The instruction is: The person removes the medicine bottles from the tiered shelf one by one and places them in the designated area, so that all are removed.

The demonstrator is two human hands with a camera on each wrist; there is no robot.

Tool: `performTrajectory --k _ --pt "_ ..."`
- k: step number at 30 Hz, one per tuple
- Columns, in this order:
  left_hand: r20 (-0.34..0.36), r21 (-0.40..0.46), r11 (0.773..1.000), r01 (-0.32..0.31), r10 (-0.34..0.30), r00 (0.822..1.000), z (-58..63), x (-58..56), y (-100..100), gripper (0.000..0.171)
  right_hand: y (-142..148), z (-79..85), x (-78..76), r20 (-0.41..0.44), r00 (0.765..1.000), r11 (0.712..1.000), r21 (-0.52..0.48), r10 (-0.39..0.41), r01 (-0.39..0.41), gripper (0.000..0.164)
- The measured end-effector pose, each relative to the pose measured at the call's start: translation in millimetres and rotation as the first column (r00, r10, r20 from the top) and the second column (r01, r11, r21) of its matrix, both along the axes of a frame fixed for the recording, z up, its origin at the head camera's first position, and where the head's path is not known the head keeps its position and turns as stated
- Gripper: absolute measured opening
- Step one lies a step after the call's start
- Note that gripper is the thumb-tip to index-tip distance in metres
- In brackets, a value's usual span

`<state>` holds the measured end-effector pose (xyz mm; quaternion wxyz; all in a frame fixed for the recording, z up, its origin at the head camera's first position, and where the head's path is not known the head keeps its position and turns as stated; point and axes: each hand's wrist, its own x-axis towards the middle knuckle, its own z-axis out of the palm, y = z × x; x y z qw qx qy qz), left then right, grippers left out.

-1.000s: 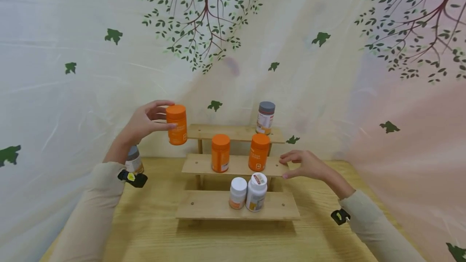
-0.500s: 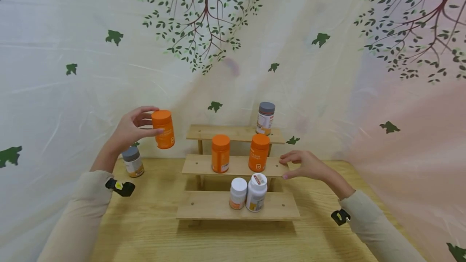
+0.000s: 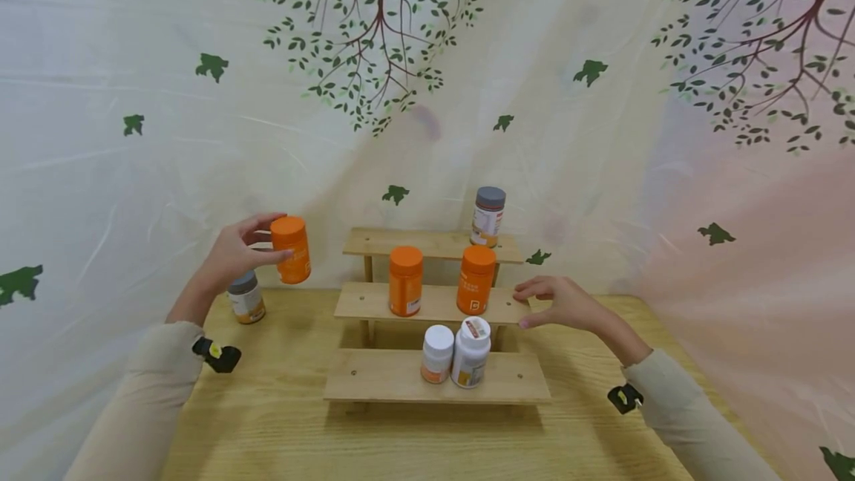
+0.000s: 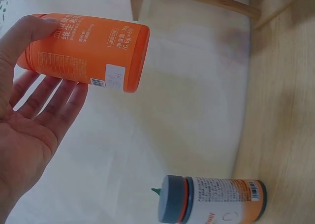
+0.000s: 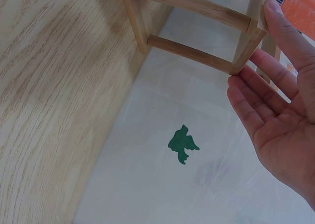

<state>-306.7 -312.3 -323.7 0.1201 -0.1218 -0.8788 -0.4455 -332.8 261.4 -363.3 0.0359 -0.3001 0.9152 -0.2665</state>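
Note:
My left hand [image 3: 234,252] holds an orange supplement bottle [image 3: 294,258] upright in the air, left of a three-tier wooden display stand [image 3: 374,301]. In the left wrist view, the thumb lies across the cap end of this bottle [image 4: 98,54], with the fingers behind. Below it, a grey-capped bottle [image 3: 248,303] stands on the table. At the right end of the middle tier, my right hand [image 3: 561,304] grips the stand, thumb on the front edge and fingers at the back. Two more orange bottles, one left [image 3: 405,284] and one right [image 3: 474,286], stand on that tier.
On the lowest tier, a short white bottle [image 3: 437,356] and a taller white bottle [image 3: 471,358] stand side by side. The top tier bears another grey-capped bottle [image 3: 488,223] toward its right. A leaf-printed curtain [image 3: 427,162] hangs behind the wooden table [image 3: 401,451].
My left hand has carried the orange bottle leftward and down, away from the top tier and near the grey-capped bottle on the table. The right hand stays on the stand.

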Motion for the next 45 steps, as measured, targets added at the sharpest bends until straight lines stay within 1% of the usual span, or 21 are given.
performTrajectory --k 4,7,14,18,21,25,30,35,41,45 --pt "0.015 0.014 1.0 0.0 0.0 1.0 -10.9 -1.3 -3.9 0.068 0.1 0.7 0.0 -0.003 1.0 1.0 -0.004 0.001 -0.001 0.053" --pt "-0.004 0.031 0.999 -0.009 0.01 1.0 -18.0 -1.2 -6.0 0.068 -0.6 0.9 0.4 -0.005 1.0 1.0 -0.009 0.002 -0.002 0.053" --pt "-0.048 0.061 0.996 -0.072 0.075 0.996 -37.0 -1.0 -11.6 0.069 0.0 1.7 0.9 -0.002 1.0 1.0 -0.009 -0.007 0.007 0.051" --pt "-0.058 0.086 0.994 -0.073 0.078 0.995 -46.9 0.6 -13.1 0.067 1.0 1.5 0.5 -0.012 1.0 1.0 -0.01 0.001 -0.002 0.051" --pt "-0.051 0.099 0.992 -0.077 0.083 0.995 -52.0 2.5 -13.4 0.068 1.7 1.1 0.4 -0.012 1.0 1.0 -0.014 0.002 -0.003 0.052" --pt "-0.04 0.088 0.991 -0.097 0.101 0.994 -61.5 1.3 -14.6 0.07 2.6 0.5 1.0 -0.009 1.0 1.0 -0.016 -0.004 0.004 0.054" --pt "-0.033 0.077 0.992 -0.103 0.105 0.994 -74.9 0.8 -16.4 0.07 3.2 -1.2 0.9 -0.008 1.0 1.0 -0.015 -0.005 0.004 0.054" --pt "-0.008 0.029 0.993 -0.118 0.118 0.993 -86.3 2.7 -17.3 0.071 2.5 -2.6 0.7 -0.005 1.0 1.0 -0.012 -0.001 0.001 0.054" --pt "-0.01 0.02 0.993 -0.115 0.115 0.993 -92.7 3.2 -16.0 0.071 1.3 -2.3 0.8 -0.007 1.0 1.0 -0.01 -0.007 0.007 0.052" --pt "-0.003 0.023 0.992 -0.125 0.125 0.992 -95.4 2.9 -17.1 0.071 0.2 -1.3 0.5 -0.012 1.0 1.0 -0.013 -0.005 0.005 0.05"
